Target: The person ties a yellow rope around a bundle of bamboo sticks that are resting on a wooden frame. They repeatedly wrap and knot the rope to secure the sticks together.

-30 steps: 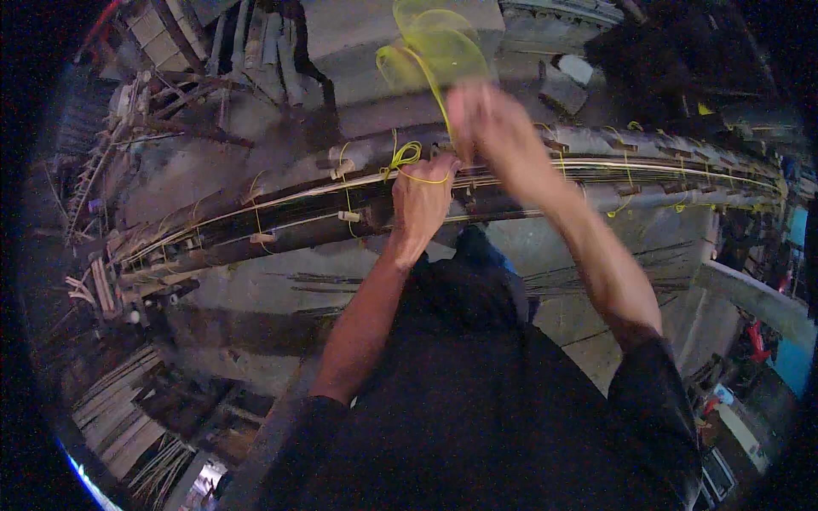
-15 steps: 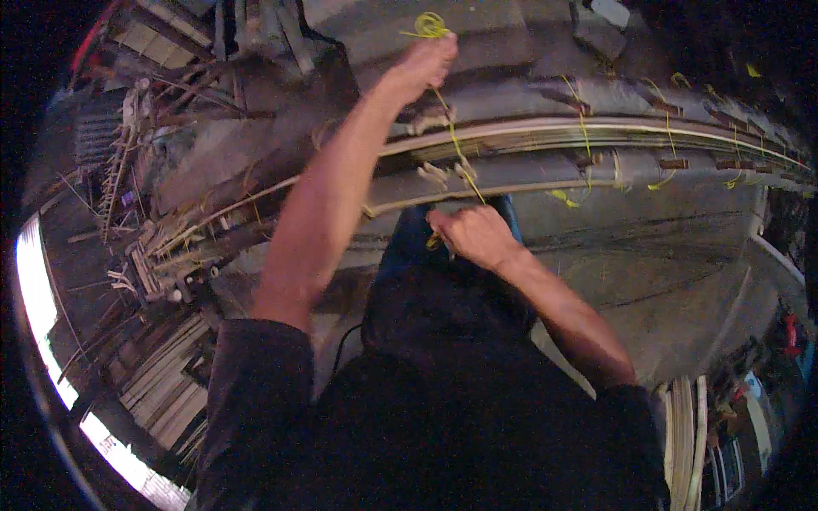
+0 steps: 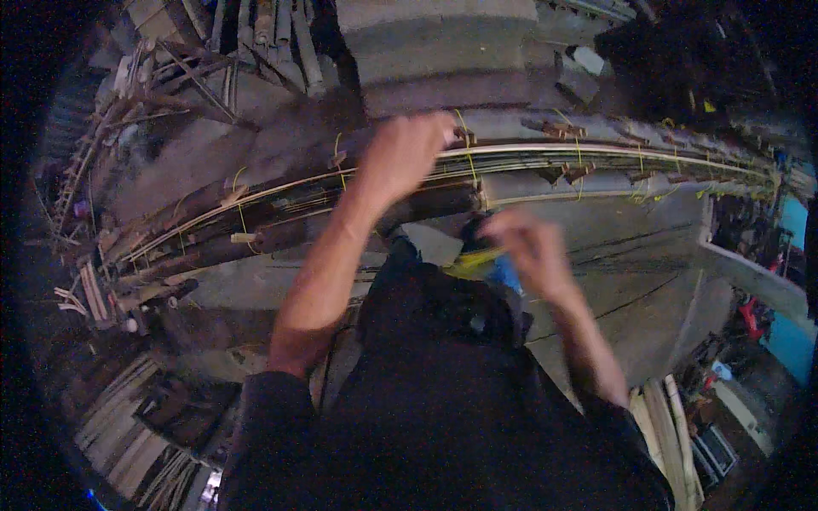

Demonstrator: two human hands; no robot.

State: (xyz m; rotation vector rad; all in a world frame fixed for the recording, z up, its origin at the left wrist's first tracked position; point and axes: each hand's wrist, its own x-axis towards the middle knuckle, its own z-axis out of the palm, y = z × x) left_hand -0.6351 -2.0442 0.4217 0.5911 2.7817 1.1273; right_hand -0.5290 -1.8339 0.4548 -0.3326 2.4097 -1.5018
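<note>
A bundle of long thin strips (image 3: 528, 160) is laid across the frame between a far pole (image 3: 503, 119) and a near pole (image 3: 554, 187); long axis left to right, bowed by the lens, left end dropping toward lower left, right end at the right rim. It is crossed by yellow cord ties (image 3: 580, 154) and short wooden pegs (image 3: 562, 129). Left hand (image 3: 407, 157) is placed over the far pole, upper centre, fingers bent close together beside a peg; whether cord is pinched cannot be told. Right hand (image 3: 530, 249) is blurred below the near pole, fingers curled; loose yellow cord (image 3: 474, 263) is seen just beside it, grip uncertain. Floor (image 3: 656, 294) is exposed between near pole and torso, right of centre.
</note>
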